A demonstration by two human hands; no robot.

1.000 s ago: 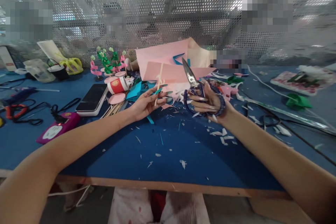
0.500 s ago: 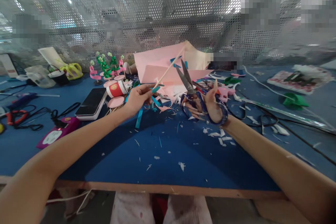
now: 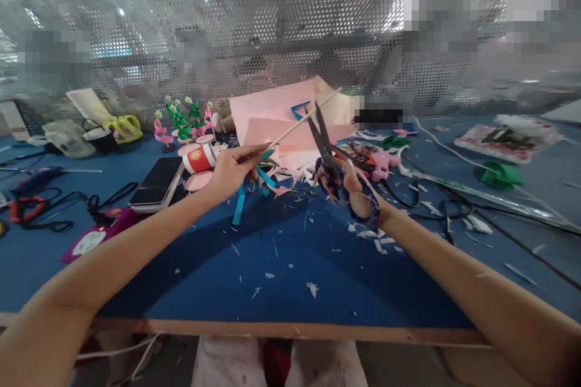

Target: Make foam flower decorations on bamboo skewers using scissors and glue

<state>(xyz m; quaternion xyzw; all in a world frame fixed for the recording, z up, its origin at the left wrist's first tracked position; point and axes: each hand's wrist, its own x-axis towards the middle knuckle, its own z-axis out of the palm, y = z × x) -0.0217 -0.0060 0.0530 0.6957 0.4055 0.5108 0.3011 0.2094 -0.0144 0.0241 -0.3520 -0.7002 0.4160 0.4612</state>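
My left hand (image 3: 235, 170) pinches a thin wooden stick (image 3: 295, 125), which slants up to the right. By the same fingers is a strip of blue paper (image 3: 267, 178); whether it is held with the stick or glued on, I cannot tell. My right hand (image 3: 351, 184) is in the handles of a large pair of blue-handled scissors (image 3: 323, 144), blades parted and pointing up, close to the stick. Behind both hands stands a folded pink paper sheet (image 3: 254, 109). Cut pink and white scraps (image 3: 295, 160) lie beneath it.
Left of my hands are a red and white paper cup (image 3: 200, 158), a black-topped phone-like block (image 3: 158, 181), a purple power strip (image 3: 97, 233) and small paper plants (image 3: 181, 121). At right, a pink glue gun (image 3: 385, 164), cables (image 3: 454, 198) and a green scrap (image 3: 502, 175) lie.
The stick has tipped lower toward the right, and its far part is now near the scissor blades. My right hand has turned and moved slightly left with the scissors.
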